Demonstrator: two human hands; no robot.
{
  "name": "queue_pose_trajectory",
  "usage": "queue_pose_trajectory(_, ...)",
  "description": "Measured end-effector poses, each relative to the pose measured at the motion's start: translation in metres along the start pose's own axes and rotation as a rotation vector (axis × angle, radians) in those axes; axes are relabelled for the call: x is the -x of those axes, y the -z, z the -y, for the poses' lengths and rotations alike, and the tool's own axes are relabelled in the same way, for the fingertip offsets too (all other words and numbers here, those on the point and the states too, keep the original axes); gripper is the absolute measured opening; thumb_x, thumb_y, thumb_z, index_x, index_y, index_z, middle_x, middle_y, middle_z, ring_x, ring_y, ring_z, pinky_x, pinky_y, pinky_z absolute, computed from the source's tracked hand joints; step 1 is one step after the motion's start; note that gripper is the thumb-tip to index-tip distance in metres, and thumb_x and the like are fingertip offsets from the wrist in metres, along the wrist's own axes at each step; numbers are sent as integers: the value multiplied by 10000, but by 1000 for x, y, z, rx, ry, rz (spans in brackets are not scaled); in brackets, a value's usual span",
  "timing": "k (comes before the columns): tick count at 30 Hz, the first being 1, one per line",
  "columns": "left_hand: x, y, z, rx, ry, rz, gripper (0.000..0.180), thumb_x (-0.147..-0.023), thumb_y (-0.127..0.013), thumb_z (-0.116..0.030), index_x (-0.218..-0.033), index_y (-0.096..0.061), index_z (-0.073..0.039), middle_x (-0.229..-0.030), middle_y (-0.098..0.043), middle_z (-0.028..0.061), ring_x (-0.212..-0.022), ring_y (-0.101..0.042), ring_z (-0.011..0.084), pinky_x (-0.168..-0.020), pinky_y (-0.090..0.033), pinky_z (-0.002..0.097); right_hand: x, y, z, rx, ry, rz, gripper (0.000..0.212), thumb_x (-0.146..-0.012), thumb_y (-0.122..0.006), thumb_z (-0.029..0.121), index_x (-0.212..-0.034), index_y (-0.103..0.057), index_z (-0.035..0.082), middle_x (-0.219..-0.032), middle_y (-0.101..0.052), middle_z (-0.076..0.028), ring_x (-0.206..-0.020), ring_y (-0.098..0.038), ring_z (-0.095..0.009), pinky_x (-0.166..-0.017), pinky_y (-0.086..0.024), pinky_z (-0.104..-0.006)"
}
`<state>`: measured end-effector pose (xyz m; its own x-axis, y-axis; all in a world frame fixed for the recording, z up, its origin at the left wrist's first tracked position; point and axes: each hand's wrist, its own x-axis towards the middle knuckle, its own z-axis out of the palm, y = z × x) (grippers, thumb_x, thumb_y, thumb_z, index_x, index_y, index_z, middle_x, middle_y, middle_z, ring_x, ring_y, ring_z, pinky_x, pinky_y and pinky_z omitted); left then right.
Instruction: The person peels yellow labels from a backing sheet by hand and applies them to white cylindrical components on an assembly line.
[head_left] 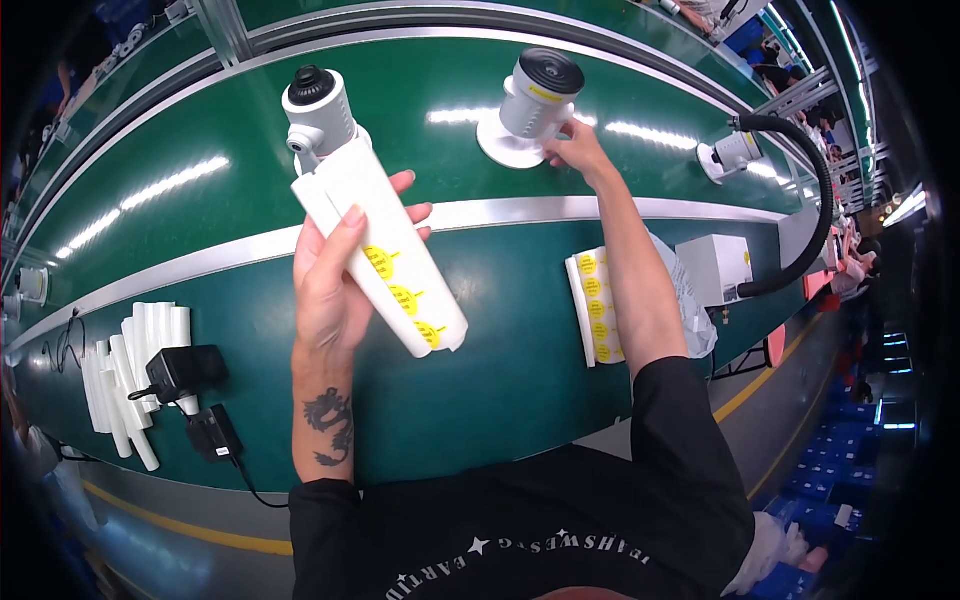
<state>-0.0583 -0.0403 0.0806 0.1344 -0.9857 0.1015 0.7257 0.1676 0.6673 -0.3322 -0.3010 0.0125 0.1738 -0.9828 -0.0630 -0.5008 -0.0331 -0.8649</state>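
My left hand [335, 280] is closed around a folded white backing sheet [385, 225] that bears round yellow stickers. The thumb lies across its top, and its far end covers part of a white camera-like device [325, 112] at the back left. With my right arm stretched out, my right hand [578, 148] grips the lower side of another white camera-like device [528, 108]. That one stands on a round white base, has a black round face, and carries a yellow strip below it. The fingertips are partly hidden behind the device.
A second sticker sheet [597, 310] lies beside my right forearm, near a clear plastic bag [685, 295] and a white box [715, 268]. White rolled strips [125, 365] and black power adapters [188, 372] lie at left. A black hose [825, 190] arcs at right, near another white device [728, 155].
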Motion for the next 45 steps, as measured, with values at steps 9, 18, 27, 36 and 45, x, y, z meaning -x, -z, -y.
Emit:
queue_pose_trajectory(9, -2, 27, -13, 32, -93, -107, 503, -916, -534, -194, -1330, -331, 6, -1178, -525, 203, -996, -595, 296, -828, -531, 502, 131, -48, 38, -143, 120, 71, 274, -720, -686, 74, -968, -620, -19, -749, -625, -55, -538, -578, -95, -468, -473, -250)
queue_pose_trajectory(18, -9, 20, -26, 19, -71, -23, 464, -951, -482, -250, -1322, -336, -12, -1156, -552, 195, -984, -609, 293, -860, -517, 470, 279, -76, 27, -57, 405, 174, 252, -645, -764, 72, -861, -652, 6, -798, -654, -124, -700, -650, -268, -625, -491, -324)
queue_pose_trajectory(27, -39, 10, 6, -111, -72, 88, 317, -909, -573, -171, -1132, -512, 45, -1045, -623, 169, -937, -639, 258, -807, -546, 388, 293, -77, 23, -91, 358, 386, 350, -698, -741, 56, -1004, -581, 1, -854, -616, -116, -727, -626, -249, -655, -478, -293)
queue_pose_trajectory(36, -35, 0, 30, -231, -21, 215, 473, -876, -612, -147, -1261, -375, -7, -1074, -590, 159, -1037, -597, 296, -899, -503, 436, 206, -67, 110, -98, 632, -97, 249, -786, -663, -26, -1035, -647, -18, -920, -633, -107, -750, -622, -155, -652, -495, -254)
queue_pose_trajectory(45, -31, -6, 32, -416, -102, 101, 305, -823, -665, -83, -1079, -556, 41, -976, -652, 135, -949, -635, 230, -859, -515, 366, 201, -87, 112, -76, 669, -185, 205, -758, -696, -29, -962, -670, -34, -876, -670, -117, -720, -647, -150, -636, -520, -243)
